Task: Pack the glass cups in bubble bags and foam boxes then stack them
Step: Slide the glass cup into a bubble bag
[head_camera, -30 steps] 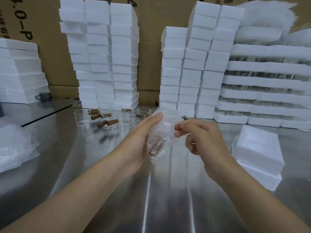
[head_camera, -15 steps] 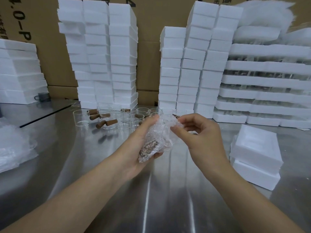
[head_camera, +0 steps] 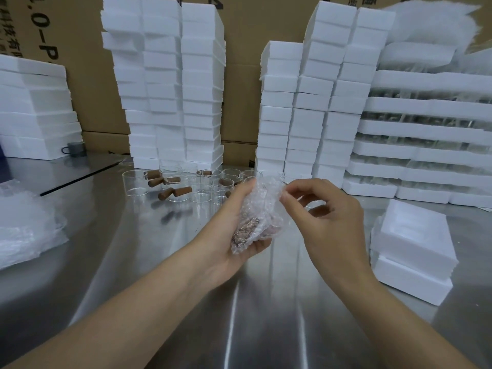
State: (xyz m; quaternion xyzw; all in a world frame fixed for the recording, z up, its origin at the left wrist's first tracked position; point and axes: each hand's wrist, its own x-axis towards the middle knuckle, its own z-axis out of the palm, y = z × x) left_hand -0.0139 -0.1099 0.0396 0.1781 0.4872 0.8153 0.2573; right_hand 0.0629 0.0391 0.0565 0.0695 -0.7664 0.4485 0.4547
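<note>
bag: bubble bag (head_camera: 264, 206) with a cup inside, held above mid bench (head_camera: 149, 262)
left hand (head_camera: 226, 233): fingers curled round the bag's lower half
right hand (head_camera: 330, 222): thumb and forefinger pinching the bag's top edge
long axis: near upright, brown handle (head_camera: 246, 230) end low in the palm, mouth end up
foam boxes (head_camera: 412, 235): to the right, nearer right hand; likely next stop
glass cups (head_camera: 183, 187): loose, behind the hands

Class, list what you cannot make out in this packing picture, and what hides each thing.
Head view: shape of the glass cup inside the clear bubble bag in the left hand; bubbles blur it.
Head view: contents between the layered white foam trays, right; too blurred.
Head view: black print on brown cardboard cartons; cut by top edge, behind white foam box stacks.
</note>
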